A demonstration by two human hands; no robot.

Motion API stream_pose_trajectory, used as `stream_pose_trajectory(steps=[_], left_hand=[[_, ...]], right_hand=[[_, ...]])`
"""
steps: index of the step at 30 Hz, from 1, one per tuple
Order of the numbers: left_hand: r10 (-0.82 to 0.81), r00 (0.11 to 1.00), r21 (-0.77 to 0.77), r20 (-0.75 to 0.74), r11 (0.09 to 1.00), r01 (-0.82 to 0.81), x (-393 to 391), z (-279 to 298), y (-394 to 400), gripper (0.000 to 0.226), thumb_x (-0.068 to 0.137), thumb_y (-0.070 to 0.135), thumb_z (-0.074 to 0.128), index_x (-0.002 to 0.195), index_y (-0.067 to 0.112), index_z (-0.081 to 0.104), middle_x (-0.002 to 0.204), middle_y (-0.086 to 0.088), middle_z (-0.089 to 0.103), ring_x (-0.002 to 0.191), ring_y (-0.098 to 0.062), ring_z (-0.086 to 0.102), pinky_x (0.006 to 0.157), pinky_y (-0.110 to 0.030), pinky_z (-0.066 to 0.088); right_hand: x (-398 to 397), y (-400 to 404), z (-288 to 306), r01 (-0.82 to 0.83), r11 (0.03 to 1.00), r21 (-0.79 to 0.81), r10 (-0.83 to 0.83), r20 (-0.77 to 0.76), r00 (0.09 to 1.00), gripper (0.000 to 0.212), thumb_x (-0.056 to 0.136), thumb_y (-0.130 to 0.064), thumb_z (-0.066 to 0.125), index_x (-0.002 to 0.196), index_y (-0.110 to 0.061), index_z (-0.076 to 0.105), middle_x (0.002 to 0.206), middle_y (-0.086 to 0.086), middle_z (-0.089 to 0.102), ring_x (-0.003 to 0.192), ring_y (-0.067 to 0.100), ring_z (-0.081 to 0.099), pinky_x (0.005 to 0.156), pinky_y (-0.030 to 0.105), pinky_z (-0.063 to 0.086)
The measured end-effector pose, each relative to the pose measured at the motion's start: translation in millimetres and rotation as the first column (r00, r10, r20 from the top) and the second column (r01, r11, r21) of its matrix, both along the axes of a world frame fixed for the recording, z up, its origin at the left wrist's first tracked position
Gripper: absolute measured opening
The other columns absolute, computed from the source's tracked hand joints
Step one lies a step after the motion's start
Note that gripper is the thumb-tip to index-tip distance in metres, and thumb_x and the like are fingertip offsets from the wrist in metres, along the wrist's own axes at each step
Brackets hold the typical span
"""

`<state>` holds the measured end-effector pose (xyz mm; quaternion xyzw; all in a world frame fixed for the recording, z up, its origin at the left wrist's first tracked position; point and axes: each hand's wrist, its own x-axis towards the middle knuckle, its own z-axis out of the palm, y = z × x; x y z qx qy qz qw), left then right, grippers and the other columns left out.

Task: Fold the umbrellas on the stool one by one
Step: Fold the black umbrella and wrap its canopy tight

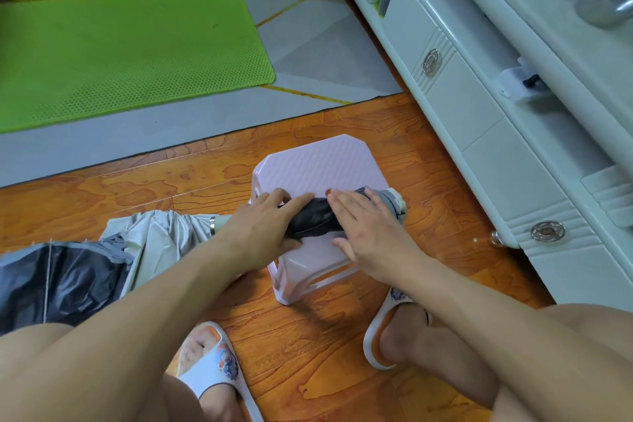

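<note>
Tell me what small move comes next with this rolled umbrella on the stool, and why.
Probably roll it a little tighter. The left hand grips one end of the dark rolled umbrella on the pink stool, the right hand lies flat on it, and no fastened strap shows.

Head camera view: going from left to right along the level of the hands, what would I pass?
Loose silver-and-black umbrella → left hand → rolled dark umbrella on the pink stool → right hand → white drawer cabinet.
</note>
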<state>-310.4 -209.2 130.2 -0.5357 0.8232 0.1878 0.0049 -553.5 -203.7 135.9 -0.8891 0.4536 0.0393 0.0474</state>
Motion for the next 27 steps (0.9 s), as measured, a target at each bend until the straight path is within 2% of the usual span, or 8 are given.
stream_pose_trajectory(steps=[4,9,13,19,22,23,25,27], left_hand=[[0.078,0.988,0.016,0.131,0.997,-0.081,22,-2,2,0.075,0.095,0.039,0.064,0.156,0.032,0.019,0.131,-0.002,0.054,0.114,-0.030,0.059,0.078,-0.039,0.047],[0.173,0.962,0.021,0.213,0.983,-0.181,39,-5,11,0.045,0.105,0.041,0.045,0.147,0.028,0.037,0.129,0.001,0.061,0.119,-0.029,0.056,0.093,-0.045,0.045],[0.197,0.959,-0.087,0.204,0.979,-0.183,42,-7,21,0.050,0.106,0.040,0.042,0.154,0.029,0.031,0.136,0.003,0.058,0.124,-0.027,0.053,0.097,-0.044,0.043],[0.173,0.951,-0.122,0.256,0.982,-0.146,41,15,31,0.052,0.105,0.039,0.046,0.155,0.028,0.032,0.136,0.002,0.059,0.126,-0.028,0.052,0.105,-0.046,0.040],[0.374,0.927,-0.353,-0.035,0.863,-0.362,32,48,41,0.048,0.088,0.023,0.068,0.133,0.012,0.055,0.124,-0.017,0.058,0.112,-0.041,0.051,0.095,-0.051,0.044],[0.450,0.849,-0.308,-0.278,0.795,-0.522,22,68,51,0.045,0.083,0.024,0.071,0.123,0.010,0.057,0.117,-0.015,0.058,0.107,-0.039,0.051,0.091,-0.048,0.045],[0.700,0.391,0.339,-0.598,0.663,-0.667,-11,117,79,0.058,0.081,0.039,0.082,0.123,0.016,0.050,0.115,-0.007,0.058,0.106,-0.027,0.056,0.093,-0.043,0.047],[0.859,-0.044,0.845,-0.510,0.490,-0.215,-49,152,104,0.088,0.068,0.052,0.088,0.136,0.024,0.039,0.123,-0.009,0.059,0.115,-0.024,0.060,0.104,-0.046,0.048]], right_hand=[[2,-12,2,0.017,1.000,0.006,-0.017,-0.027,0.999,0.089,0.086,-0.045,0.073,0.154,-0.006,0.033,0.153,0.009,0.043,0.142,0.026,0.038,0.123,0.045,0.018],[17,-46,13,0.073,0.986,0.148,-0.035,-0.242,0.970,0.080,0.081,-0.062,0.070,0.141,-0.019,0.039,0.136,0.002,0.049,0.129,0.026,0.045,0.117,0.052,0.024],[5,-58,27,0.078,0.981,0.180,-0.026,-0.274,0.961,0.074,0.078,-0.062,0.073,0.133,-0.023,0.044,0.126,0.002,0.050,0.117,0.027,0.049,0.090,0.045,0.047],[-13,-40,58,0.025,0.982,0.186,0.018,-0.223,0.975,0.039,0.080,-0.042,0.067,0.109,-0.024,0.048,0.104,-0.003,0.053,0.095,0.021,0.056,0.066,0.034,0.044],[-26,-17,90,0.151,0.967,0.205,-0.134,-0.092,0.987,0.030,0.073,-0.043,0.067,0.093,-0.030,0.048,0.088,-0.009,0.054,0.077,0.017,0.057,0.057,0.034,0.048],[-30,-7,102,0.215,0.945,0.245,-0.216,-0.027,0.976,0.029,0.071,-0.045,0.067,0.089,-0.033,0.047,0.084,-0.009,0.055,0.073,0.017,0.058,0.056,0.033,0.048],[-32,15,132,0.305,0.898,0.318,-0.350,0.093,0.932,0.028,0.067,-0.046,0.067,0.082,-0.034,0.046,0.078,-0.007,0.058,0.067,0.016,0.059,0.052,0.031,0.044],[-27,39,163,0.338,0.866,0.367,-0.423,0.180,0.888,0.027,0.067,-0.042,0.069,0.082,-0.032,0.048,0.073,-0.002,0.061,0.056,0.014,0.058,0.048,0.031,0.043]])
